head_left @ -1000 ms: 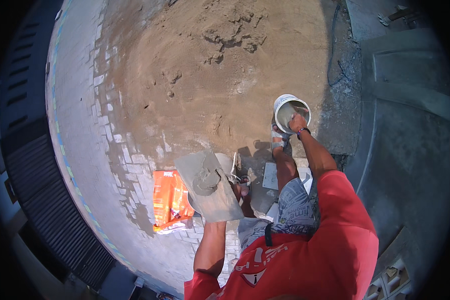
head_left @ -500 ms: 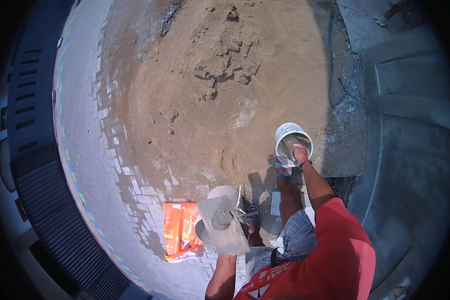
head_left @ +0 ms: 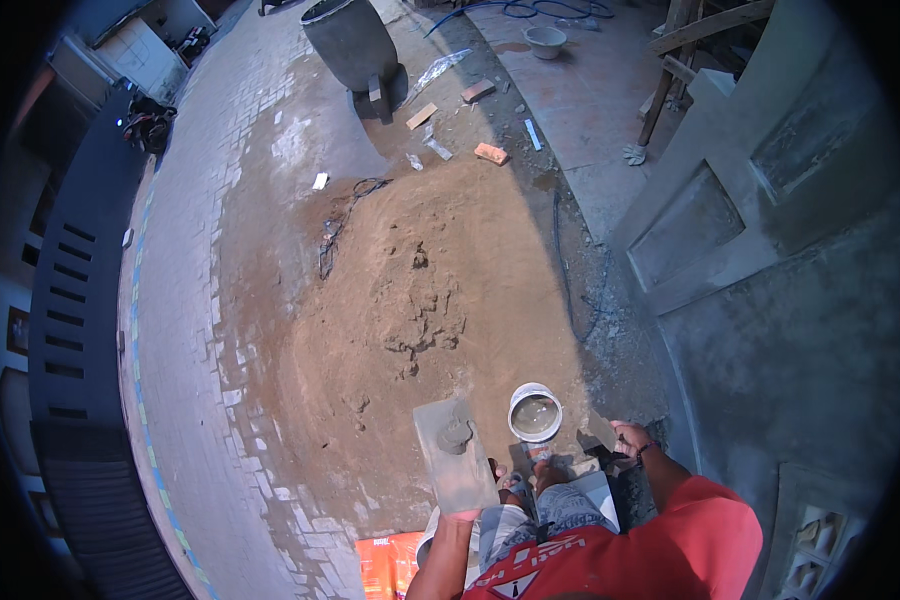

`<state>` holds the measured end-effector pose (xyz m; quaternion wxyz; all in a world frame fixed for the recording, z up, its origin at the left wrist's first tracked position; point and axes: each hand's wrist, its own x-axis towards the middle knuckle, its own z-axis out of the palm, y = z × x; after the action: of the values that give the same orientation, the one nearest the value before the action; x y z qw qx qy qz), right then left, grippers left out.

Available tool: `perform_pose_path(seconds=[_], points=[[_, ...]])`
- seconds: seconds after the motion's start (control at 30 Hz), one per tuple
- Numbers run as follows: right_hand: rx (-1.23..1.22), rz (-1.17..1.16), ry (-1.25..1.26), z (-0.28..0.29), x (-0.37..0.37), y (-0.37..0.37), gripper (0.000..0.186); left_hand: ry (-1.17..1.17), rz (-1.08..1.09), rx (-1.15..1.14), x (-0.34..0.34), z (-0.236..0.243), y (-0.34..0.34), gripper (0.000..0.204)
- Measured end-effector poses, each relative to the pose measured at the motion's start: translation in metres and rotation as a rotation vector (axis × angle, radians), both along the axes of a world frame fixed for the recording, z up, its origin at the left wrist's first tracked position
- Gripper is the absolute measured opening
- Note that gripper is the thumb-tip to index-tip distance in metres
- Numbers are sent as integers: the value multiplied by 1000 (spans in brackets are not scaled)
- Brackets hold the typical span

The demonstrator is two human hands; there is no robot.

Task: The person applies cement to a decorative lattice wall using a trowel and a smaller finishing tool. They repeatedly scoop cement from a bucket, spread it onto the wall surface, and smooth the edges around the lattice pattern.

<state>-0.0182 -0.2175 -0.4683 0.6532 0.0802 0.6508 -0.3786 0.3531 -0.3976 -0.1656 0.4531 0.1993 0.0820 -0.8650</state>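
My left hand [head_left: 460, 516] is closed on the near end of a flat grey mortar board [head_left: 460, 482], held out in front of me. A lump of wet grey mortar [head_left: 455, 434] lies on the board's far half. On the other side, my right hand [head_left: 631, 438] is closed round the handle of a trowel [head_left: 597, 432], whose grey blade points left. Between the two, by my feet, stands a white bucket [head_left: 514, 426] with wet grey stuff inside. The trowel is apart from both bucket and board.
A large sand heap [head_left: 370, 330] spreads ahead of me. Beyond it stand a tall grey tub [head_left: 355, 50], loose bricks [head_left: 491, 153] and a basin [head_left: 545, 42]. An orange bag [head_left: 378, 568] lies near my left forearm. A plastered wall [head_left: 770, 350] rises on the right.
My right hand has come out of the bucket and moved right, with the trowel now showing. The view has tilted up toward the far ground. The mortar board stays in my left hand.
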Motion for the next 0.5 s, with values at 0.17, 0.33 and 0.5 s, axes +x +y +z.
perform_pose_path(seconds=[0.17,0.33,0.5], points=[[-80,-341,-19,59,10,-43,26,-63,-163,23,6,1,-33,36],[-211,-291,23,84,31,-75,25,60,-298,-34,25,-16,-78,37],[-290,-207,225,119,53,-85,27,152,-438,-42,36,21,-132,43]])
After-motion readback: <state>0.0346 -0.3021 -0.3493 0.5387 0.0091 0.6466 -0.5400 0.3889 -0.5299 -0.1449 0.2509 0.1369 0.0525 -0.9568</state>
